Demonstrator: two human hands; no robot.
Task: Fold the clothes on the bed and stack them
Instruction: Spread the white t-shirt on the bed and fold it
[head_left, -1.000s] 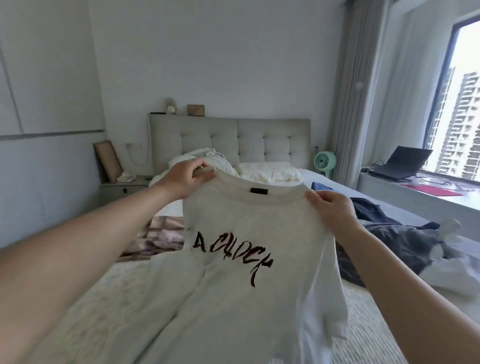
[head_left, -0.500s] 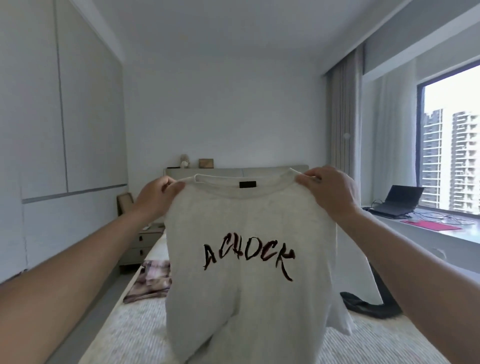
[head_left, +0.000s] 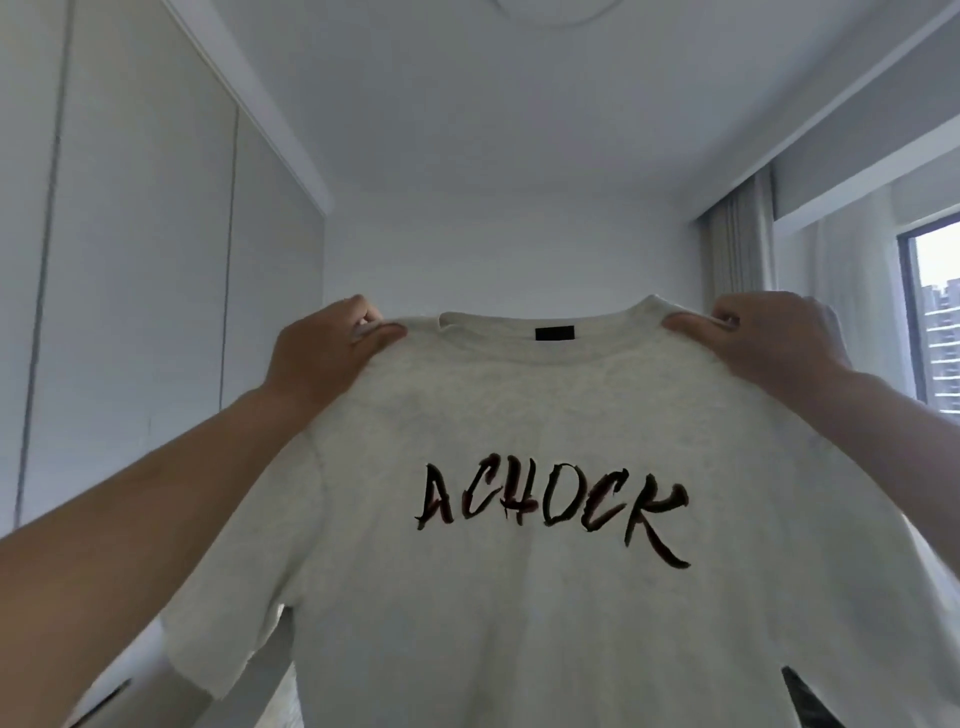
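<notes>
T-shirt (head_left: 519, 597), one, white, with the dark brush lettering "ACHOCK" (head_left: 550, 506) across the chest and a small black neck label (head_left: 555, 333), hangs spread in the air and fills the lower half of the view, hiding nearly everything behind it. Around it: tall pale wardrobe doors (head_left: 130, 312) on the left, a plain back wall and ceiling, one grey curtain (head_left: 737, 249) and one window (head_left: 935, 312) showing tower blocks on the right. A sliver of bed (head_left: 288, 701) shows beside the left sleeve. Two bare arms reach forward and upward. The left hand (head_left: 322, 358) grips the left shoulder seam, fingers curled over the fabric, thumb pressed on the front. The right hand (head_left: 769, 343) pinches the right shoulder likewise, thumb against the collar edge.
</notes>
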